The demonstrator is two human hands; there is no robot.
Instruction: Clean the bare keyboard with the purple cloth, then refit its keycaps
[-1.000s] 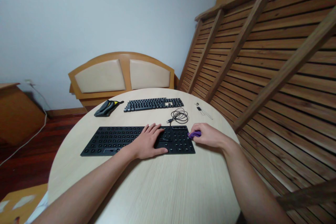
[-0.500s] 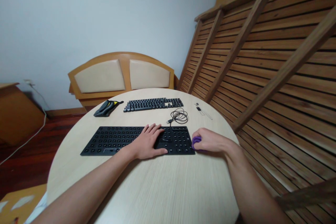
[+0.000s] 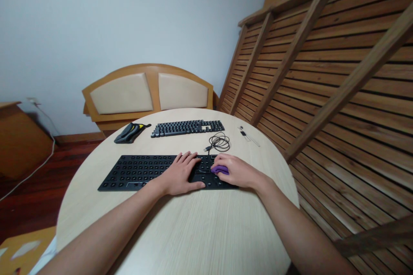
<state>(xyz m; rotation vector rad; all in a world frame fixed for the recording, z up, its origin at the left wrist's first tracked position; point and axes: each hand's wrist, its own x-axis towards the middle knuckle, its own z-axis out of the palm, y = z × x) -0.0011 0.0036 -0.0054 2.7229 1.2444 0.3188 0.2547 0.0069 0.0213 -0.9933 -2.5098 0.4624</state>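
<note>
A black keyboard base (image 3: 142, 167) with its keycaps off lies across the round table. My left hand (image 3: 182, 175) rests flat on it right of the middle, fingers spread. Over the right end of the base, my right hand (image 3: 235, 170) is closed around a bunched purple cloth (image 3: 220, 169) and hides part of the switches there. The cloth appears to touch the base. A coiled black USB cable (image 3: 219, 142) runs from the back edge of the base.
Behind the base, loose keycaps (image 3: 187, 127) stand in rows. A black, grey and yellow glove-like item (image 3: 131, 132) sits at the left, a small wire tool (image 3: 247, 135) at the right. A slatted wooden frame (image 3: 306, 90) leans close to the table's (image 3: 193, 232) right edge.
My right hand has moved left with the purple cloth, from beside the base's right edge to over its right end. My left hand stays in place.
</note>
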